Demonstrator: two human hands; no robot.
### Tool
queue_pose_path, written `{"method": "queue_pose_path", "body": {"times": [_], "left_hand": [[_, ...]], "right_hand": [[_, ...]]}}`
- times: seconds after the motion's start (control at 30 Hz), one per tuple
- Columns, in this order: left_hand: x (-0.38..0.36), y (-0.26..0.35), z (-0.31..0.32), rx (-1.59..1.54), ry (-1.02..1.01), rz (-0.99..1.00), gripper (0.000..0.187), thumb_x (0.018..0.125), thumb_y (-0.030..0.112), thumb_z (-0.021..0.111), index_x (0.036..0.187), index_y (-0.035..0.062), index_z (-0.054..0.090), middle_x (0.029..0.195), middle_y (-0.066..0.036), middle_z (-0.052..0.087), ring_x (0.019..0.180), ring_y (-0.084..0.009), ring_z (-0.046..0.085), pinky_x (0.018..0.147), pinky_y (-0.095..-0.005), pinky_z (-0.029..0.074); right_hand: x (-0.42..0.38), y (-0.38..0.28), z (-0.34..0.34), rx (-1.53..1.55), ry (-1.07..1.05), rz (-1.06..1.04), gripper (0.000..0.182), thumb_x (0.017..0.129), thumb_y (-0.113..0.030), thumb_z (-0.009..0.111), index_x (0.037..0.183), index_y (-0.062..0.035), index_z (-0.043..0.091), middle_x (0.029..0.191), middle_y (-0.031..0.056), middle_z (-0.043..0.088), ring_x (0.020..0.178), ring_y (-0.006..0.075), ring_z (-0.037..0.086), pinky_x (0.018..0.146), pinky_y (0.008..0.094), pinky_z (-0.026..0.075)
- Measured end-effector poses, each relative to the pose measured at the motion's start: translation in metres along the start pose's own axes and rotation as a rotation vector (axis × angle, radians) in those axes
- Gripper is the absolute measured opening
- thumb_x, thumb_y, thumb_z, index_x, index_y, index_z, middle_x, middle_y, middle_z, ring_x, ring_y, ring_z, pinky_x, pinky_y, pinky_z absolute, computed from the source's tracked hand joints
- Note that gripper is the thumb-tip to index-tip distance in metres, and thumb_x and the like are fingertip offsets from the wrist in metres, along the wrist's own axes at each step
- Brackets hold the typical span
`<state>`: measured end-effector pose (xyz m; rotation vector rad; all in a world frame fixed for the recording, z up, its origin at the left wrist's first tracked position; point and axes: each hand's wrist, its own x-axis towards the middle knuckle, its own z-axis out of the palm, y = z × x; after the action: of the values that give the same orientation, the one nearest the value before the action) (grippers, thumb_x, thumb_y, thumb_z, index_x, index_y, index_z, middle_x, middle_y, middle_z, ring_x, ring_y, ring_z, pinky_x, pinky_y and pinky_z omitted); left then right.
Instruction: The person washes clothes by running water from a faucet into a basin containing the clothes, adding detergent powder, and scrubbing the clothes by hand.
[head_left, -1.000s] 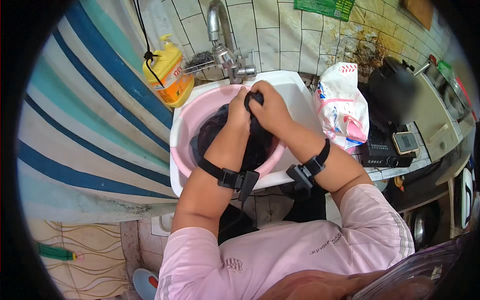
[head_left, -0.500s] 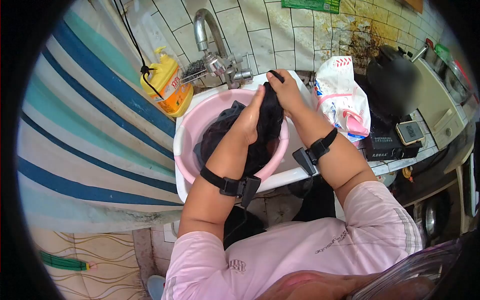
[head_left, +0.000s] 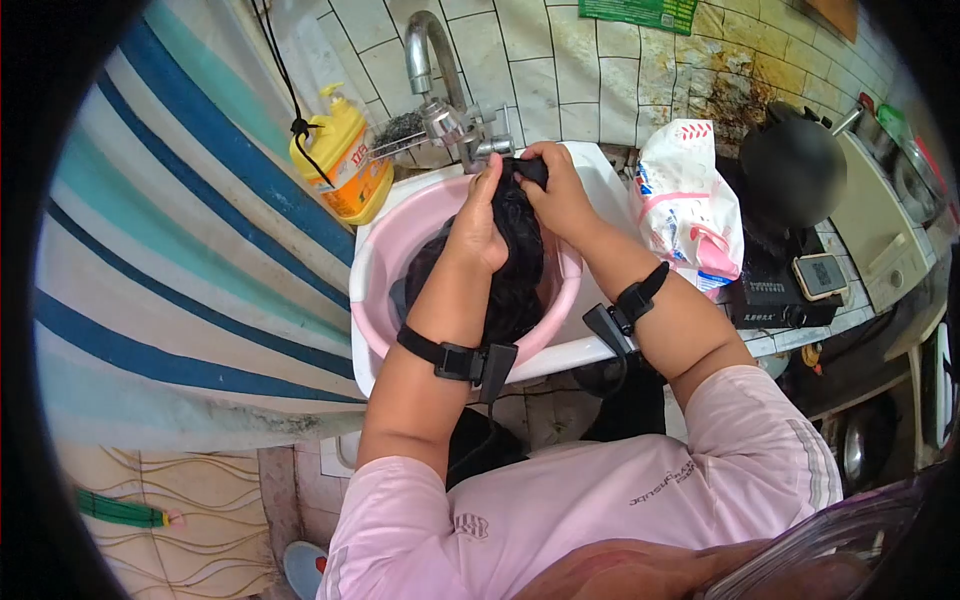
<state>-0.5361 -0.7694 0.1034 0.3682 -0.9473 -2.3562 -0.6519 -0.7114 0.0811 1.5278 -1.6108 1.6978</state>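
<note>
A black wet-looking garment (head_left: 515, 270) hangs from both my hands into a pink basin (head_left: 367, 290) in the white sink (head_left: 590, 335). My left hand (head_left: 480, 222) is closed on its left side, thumb pointing up; the other fingers are mostly hidden behind the cloth. My right hand (head_left: 556, 195) grips a bunched part of it at the top, thumb and fingers around the fold. Both hands are near the basin's far rim, just below the metal faucet (head_left: 442, 120). The garment's exact kind cannot be made out.
A yellow pump bottle (head_left: 345, 160) stands left of the faucet by a striped curtain (head_left: 200, 200). To the right are a white-and-pink bag (head_left: 690, 205), a black stove (head_left: 780, 305) and a phone (head_left: 820, 272). A wire rack (head_left: 400, 140) juts beside the faucet.
The bunched top of the garment has come down slightly and turned between my hands. My right hand has shifted its grip, and my left hand has moved a little left.
</note>
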Motion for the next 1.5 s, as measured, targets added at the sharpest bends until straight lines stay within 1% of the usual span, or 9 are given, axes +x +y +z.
{"method": "queue_pose_path", "body": {"times": [0.27, 0.4, 0.57, 0.67, 0.73, 1.03, 1.23, 1.3, 1.5], "left_hand": [[0.024, -0.015, -0.038, -0.095, -0.053, -0.159, 0.030, 0.093, 0.031, 0.051, 0.107, 0.0055, 0.058, 0.101, -0.011, 0.063, 0.090, -0.0232, 0.063, 0.079, -0.0398, 0.053], [0.012, -0.021, -0.019, 0.185, 0.164, -0.049, 0.033, 0.095, 0.031, 0.043, 0.107, 0.0031, 0.057, 0.100, -0.010, 0.060, 0.091, -0.0225, 0.060, 0.078, -0.0357, 0.050], [0.002, -0.016, -0.004, 0.601, 0.223, -0.022, 0.038, 0.095, 0.031, 0.042, 0.109, -0.0022, 0.055, 0.100, -0.012, 0.059, 0.090, -0.0217, 0.059, 0.078, -0.0360, 0.048], [0.002, -0.012, -0.006, 0.361, 0.181, 0.010, 0.040, 0.094, 0.033, 0.044, 0.111, -0.0013, 0.056, 0.101, -0.013, 0.059, 0.088, -0.0207, 0.058, 0.080, -0.0360, 0.046], [0.000, -0.010, -0.015, 0.110, 0.133, -0.102, 0.041, 0.095, 0.035, 0.044, 0.112, -0.0006, 0.056, 0.103, -0.012, 0.059, 0.090, -0.0207, 0.058, 0.080, -0.0361, 0.046], [-0.016, -0.007, 0.016, 0.792, 0.230, -0.035, 0.050, 0.092, 0.045, 0.051, 0.111, -0.0008, 0.058, 0.098, -0.011, 0.062, 0.085, -0.0206, 0.061, 0.075, -0.0325, 0.048], [-0.004, 0.014, 0.002, 0.263, 0.088, 0.120, 0.033, 0.090, 0.037, 0.057, 0.099, 0.0051, 0.062, 0.090, -0.008, 0.064, 0.079, -0.0210, 0.062, 0.071, -0.0361, 0.051], [-0.001, 0.021, -0.006, 0.169, 0.139, 0.216, 0.036, 0.092, 0.038, 0.053, 0.100, 0.0044, 0.061, 0.094, -0.009, 0.064, 0.084, -0.0235, 0.062, 0.076, -0.0403, 0.051], [0.005, 0.046, -0.023, -0.172, 0.150, 0.345, 0.045, 0.095, 0.044, 0.044, 0.106, 0.0033, 0.061, 0.105, -0.012, 0.064, 0.097, -0.0305, 0.062, 0.090, -0.0479, 0.048]], "right_hand": [[-0.002, -0.065, -0.014, 0.040, -0.312, -0.115, 0.020, 0.073, -0.015, 0.064, 0.087, -0.0035, 0.057, 0.088, 0.0169, 0.056, 0.089, 0.0372, 0.055, 0.079, 0.0394, 0.045], [0.008, -0.039, -0.001, -0.048, -0.195, 0.346, 0.031, 0.086, -0.029, 0.059, 0.087, 0.0014, 0.057, 0.071, 0.0232, 0.057, 0.066, 0.0370, 0.055, 0.063, 0.0403, 0.044], [0.004, -0.003, -0.004, -0.046, -0.262, 0.470, 0.027, 0.084, -0.027, 0.058, 0.088, 0.0001, 0.059, 0.080, 0.0248, 0.061, 0.078, 0.0423, 0.059, 0.070, 0.0446, 0.046], [-0.005, -0.041, -0.009, -0.110, -0.199, 0.140, 0.026, 0.084, -0.026, 0.058, 0.088, -0.0002, 0.060, 0.083, 0.0236, 0.060, 0.081, 0.0424, 0.057, 0.072, 0.0449, 0.046], [-0.006, -0.060, -0.006, -0.010, -0.175, -0.087, 0.025, 0.083, -0.023, 0.060, 0.084, 0.0021, 0.055, 0.073, 0.0222, 0.055, 0.067, 0.0364, 0.052, 0.063, 0.0413, 0.043], [-0.002, 0.022, -0.003, 0.158, -0.131, 0.556, 0.032, 0.088, -0.029, 0.058, 0.081, 0.0026, 0.057, 0.064, 0.0085, 0.056, 0.059, 0.0158, 0.048, 0.057, 0.0335, 0.041], [0.009, -0.006, -0.027, 0.711, -0.162, 0.784, 0.030, 0.084, -0.021, 0.064, 0.101, 0.0007, 0.051, 0.087, 0.0084, 0.060, 0.081, 0.0150, 0.056, 0.069, 0.0330, 0.046], [0.007, -0.008, -0.025, 1.008, -0.256, 0.786, 0.058, 0.076, -0.010, 0.073, 0.122, -0.0009, 0.040, 0.099, 0.0125, 0.060, 0.090, 0.0198, 0.060, 0.080, 0.0329, 0.049], [-0.009, -0.002, -0.014, 0.512, -0.698, 0.474, 0.069, 0.067, 0.001, 0.075, 0.129, -0.0023, 0.045, 0.109, 0.0104, 0.060, 0.099, 0.0193, 0.057, 0.092, 0.0320, 0.043]]}}
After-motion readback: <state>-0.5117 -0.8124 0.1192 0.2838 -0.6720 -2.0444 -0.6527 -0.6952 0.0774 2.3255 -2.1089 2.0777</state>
